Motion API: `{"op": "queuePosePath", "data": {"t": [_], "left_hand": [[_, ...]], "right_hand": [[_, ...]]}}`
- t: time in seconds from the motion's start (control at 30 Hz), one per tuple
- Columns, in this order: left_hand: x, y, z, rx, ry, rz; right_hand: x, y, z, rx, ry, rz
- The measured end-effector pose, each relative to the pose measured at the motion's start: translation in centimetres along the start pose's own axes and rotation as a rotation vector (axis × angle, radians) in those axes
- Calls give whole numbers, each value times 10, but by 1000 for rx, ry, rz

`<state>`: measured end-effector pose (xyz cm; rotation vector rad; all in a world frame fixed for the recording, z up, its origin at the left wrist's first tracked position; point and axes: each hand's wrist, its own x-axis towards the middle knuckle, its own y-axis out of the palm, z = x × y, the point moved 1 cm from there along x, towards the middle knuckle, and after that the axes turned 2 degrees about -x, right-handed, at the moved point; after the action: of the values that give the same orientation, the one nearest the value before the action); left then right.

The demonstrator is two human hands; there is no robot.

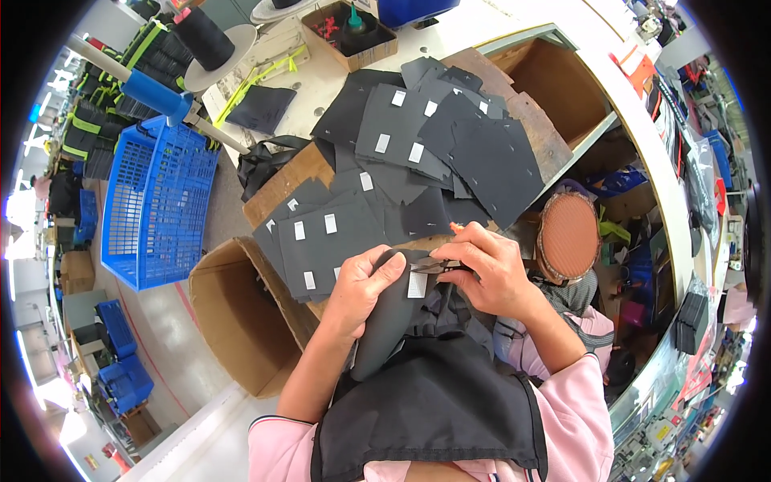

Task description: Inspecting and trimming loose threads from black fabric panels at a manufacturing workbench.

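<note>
My left hand [363, 291] is closed on a dark grey fabric piece [376, 341], which is folded over with the thumb on top. Sewn or stuck on this piece is a white label [417, 285] near its upper edge. My right hand [491, 269] grips small dark thread snips [438, 266], their tips touching or very near the label's top end. Whether the blades are apart is too small to tell. Beyond my hands lies a stack of grey fabric panels [333, 241] bearing white labels, and farther off a heap of dark panels [498, 169].
An opened cardboard box [233, 313] stands at the left, beyond it a blue plastic crate [152, 217]. A brown round stool seat [569, 235] is close on the right. At the back are a thread cone [205, 40] and a small box [353, 60] with a green-tipped bottle.
</note>
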<state>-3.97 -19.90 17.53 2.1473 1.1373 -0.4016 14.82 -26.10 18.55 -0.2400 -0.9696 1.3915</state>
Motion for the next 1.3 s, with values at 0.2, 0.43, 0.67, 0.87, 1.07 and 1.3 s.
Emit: {"op": "queuePosePath", "data": {"t": [0.2,0.43,0.67,0.87,1.07,1.3], "left_hand": [[0,-4,-3,39,-27,88],[2,-3,-4,50,-43,107],[0,0,-8,122,-44,88],[0,-3,-10,177,-81,164],[0,-1,-11,222,-111,169],[1,-4,-12,312,-74,173]], "right_hand": [[3,-8,5,-57,-33,66],[-5,-18,-5,92,25,81],[6,-19,0,-27,17,142],[12,-23,1,-93,-126,177],[15,-28,-2,-35,-168,273],[13,-30,-2,21,-14,294]]}}
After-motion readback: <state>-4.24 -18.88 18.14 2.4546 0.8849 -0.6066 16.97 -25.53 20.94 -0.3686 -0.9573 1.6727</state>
